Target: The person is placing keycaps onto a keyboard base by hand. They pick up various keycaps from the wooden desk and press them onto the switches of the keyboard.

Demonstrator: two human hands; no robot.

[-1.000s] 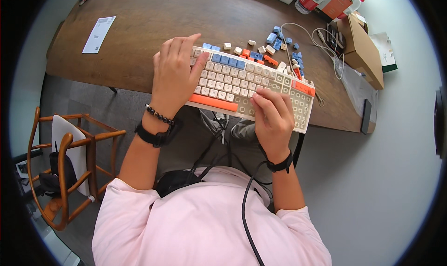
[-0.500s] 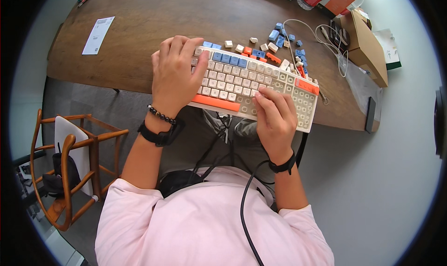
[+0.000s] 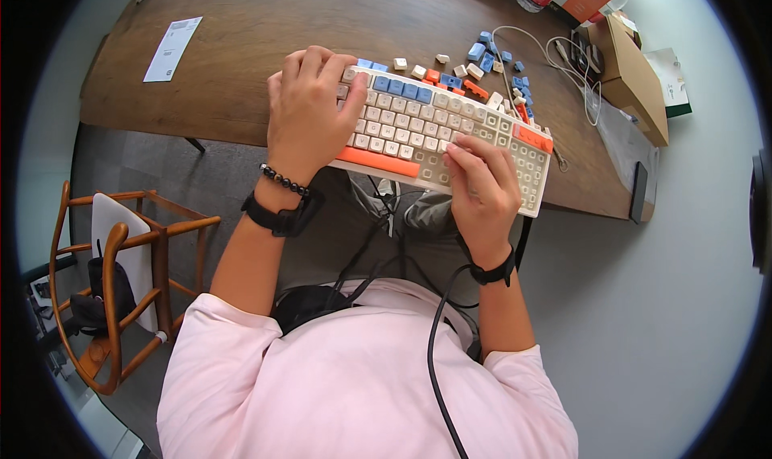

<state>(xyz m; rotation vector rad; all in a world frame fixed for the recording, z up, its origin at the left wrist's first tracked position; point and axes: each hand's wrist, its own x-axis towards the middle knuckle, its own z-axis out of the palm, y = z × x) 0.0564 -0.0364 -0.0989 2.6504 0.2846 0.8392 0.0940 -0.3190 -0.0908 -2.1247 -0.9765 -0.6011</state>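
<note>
A mechanical keyboard with cream, blue and orange keycaps lies at the near edge of a brown wooden table, partly overhanging it. My left hand grips the keyboard's left end, fingers curled over the top edge. Resting on the keys at the lower right is my right hand, fingertips pressing down near the orange space bar. Loose blue, cream and orange keycaps are scattered on the table just behind the keyboard.
A white paper slip lies at the table's left. A cardboard box, white cables and a dark phone sit at the right end. A wooden chair stands on the floor to my left.
The keyboard and both hands sit slightly higher in view than a second ago; my right-hand fingers have shifted a little on the keys.
</note>
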